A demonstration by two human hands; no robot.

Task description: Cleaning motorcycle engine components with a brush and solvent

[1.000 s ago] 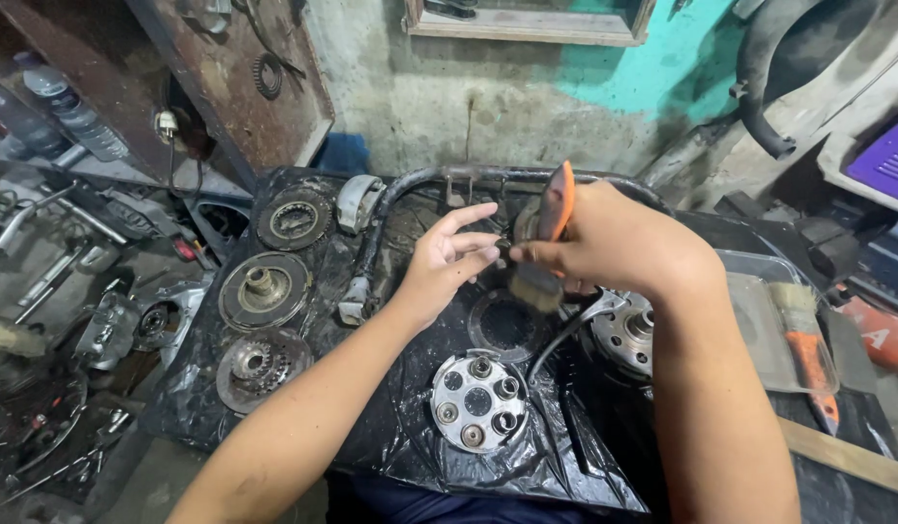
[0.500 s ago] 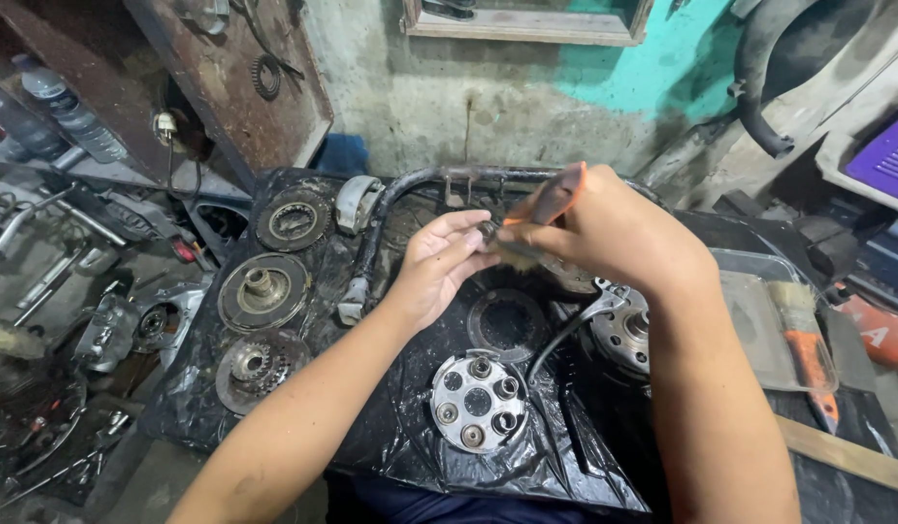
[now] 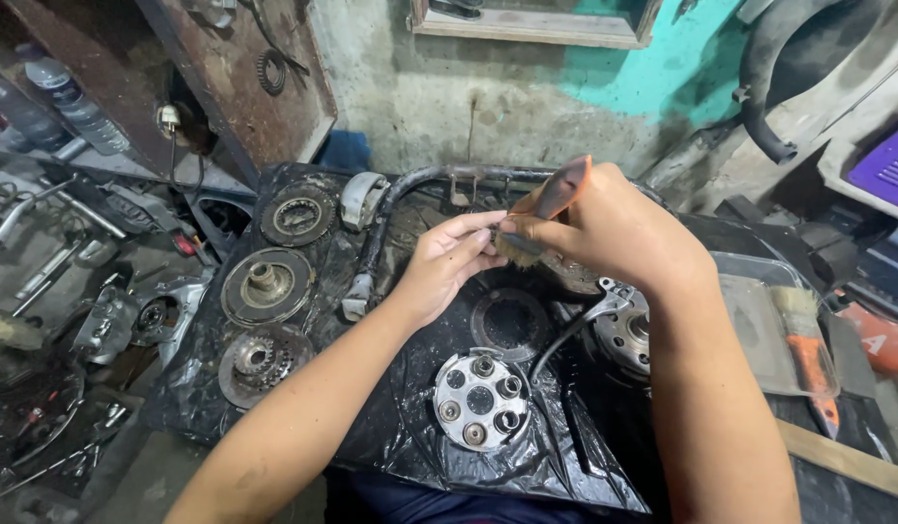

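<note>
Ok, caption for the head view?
Right hand holds a brush to a small part pinched by the left hand above a clutch plate.

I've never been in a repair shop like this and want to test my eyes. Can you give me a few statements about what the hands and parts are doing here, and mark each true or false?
1. The right hand holds a brush with an orange-brown handle. True.
2. The left hand rests flat on the black plastic sheet. False: it is raised, its fingers meeting the brush bristles.
3. A silver round plate with several bosses lies on the sheet below the hands. True.
4. A second brush with an orange handle lies at the right in a clear tray. True.
5. The three round gear-like parts lie to the right of the hands. False: they lie to the left.
</note>
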